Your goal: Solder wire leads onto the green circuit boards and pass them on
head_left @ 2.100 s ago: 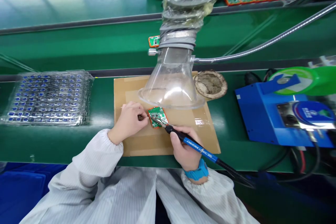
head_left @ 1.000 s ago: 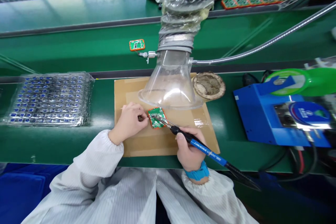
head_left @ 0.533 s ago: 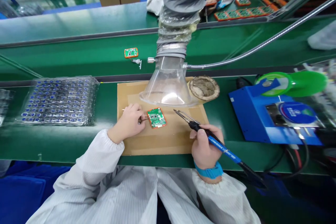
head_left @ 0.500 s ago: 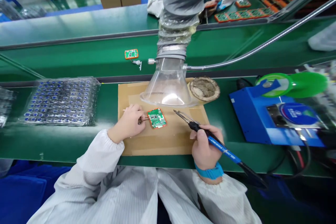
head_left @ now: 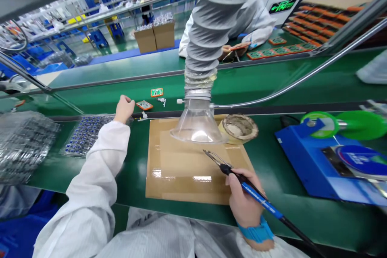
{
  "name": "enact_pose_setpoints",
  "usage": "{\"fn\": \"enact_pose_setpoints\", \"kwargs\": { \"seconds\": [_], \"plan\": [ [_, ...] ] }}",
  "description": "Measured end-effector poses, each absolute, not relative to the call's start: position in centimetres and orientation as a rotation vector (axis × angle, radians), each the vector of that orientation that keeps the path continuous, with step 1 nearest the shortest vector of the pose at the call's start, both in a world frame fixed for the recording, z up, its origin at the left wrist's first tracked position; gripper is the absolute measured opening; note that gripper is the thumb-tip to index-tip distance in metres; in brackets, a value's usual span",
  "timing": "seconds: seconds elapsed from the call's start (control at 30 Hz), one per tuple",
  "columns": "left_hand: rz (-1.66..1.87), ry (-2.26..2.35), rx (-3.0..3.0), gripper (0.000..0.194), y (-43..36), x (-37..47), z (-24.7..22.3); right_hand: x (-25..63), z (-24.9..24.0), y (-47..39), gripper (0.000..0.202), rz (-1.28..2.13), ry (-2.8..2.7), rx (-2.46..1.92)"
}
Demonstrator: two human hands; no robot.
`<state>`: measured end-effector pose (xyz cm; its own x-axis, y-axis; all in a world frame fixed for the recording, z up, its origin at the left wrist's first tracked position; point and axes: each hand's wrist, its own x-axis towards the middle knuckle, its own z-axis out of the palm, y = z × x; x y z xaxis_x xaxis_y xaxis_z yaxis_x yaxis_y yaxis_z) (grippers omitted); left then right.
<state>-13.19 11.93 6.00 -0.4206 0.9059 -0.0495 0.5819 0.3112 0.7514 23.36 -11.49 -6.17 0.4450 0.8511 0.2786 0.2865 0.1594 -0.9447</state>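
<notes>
Centrally in the upper left half of the frame, an orange-framed circuit board (head_left: 144, 105) lies on the green strip (head_left: 266, 80) beyond the desk (head_left: 133, 173). The left hand (head_left: 124, 109) is just beside it, to its left, with fingers curled; whether they pinch anything cannot be told. A second circuit board (head_left: 157, 92) lies slightly higher and to the right, with a white connector (head_left: 161, 100) below it. Right of centre, the right hand (head_left: 245, 203) grips the handle of a soldering iron (head_left: 261, 199), whose tip points to the upper left over a cardboard sheet (head_left: 181, 169). A transparent funnel (head_left: 198, 125) hangs above the sheet's far part, near a crusted round pot (head_left: 240, 127). At left are a tray of blue parts (head_left: 78, 137) and a stack of clear trays (head_left: 27, 145); at right stands a blue unit (head_left: 298, 161) with a green reel (head_left: 363, 125). Toward the upper right, a row of circuit boards (head_left: 281, 51) lies near a co-worker's white sleeve (head_left: 263, 32).
</notes>
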Motion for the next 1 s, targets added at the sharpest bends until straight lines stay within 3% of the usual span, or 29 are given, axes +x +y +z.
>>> {"fn": "enact_pose_setpoints", "kwargs": {
  "seconds": [0.13,0.3,0.43,0.7,1.0],
  "plan": [
    [0.632,2.282,1.797,0.036,16.4,-11.2,2.9,23.2,-5.8,-11.4,0.021,0.519,-1.115,-1.404],
    [0.533,2.245,1.758,0.032,20.0,-8.0,-1.1,23.4,-5.7,-11.5,0.021,0.481,-1.158,-1.413],
    [0.505,2.247,1.668,0.017,21.4,-8.9,-0.8,23.4,-5.4,-11.5,0.02,0.469,-1.177,-1.435],
    [0.543,2.221,1.535,0.013,18.8,-12.9,0.4,22.9,-4.6,-11.4,0.021,0.523,-1.194,-1.421],
    [0.332,2.429,1.506,0.034,17.6,-12.2,0.1,23.0,-4.8,-11.3,0.036,0.502,-1.162,-1.515]
  ]
}}
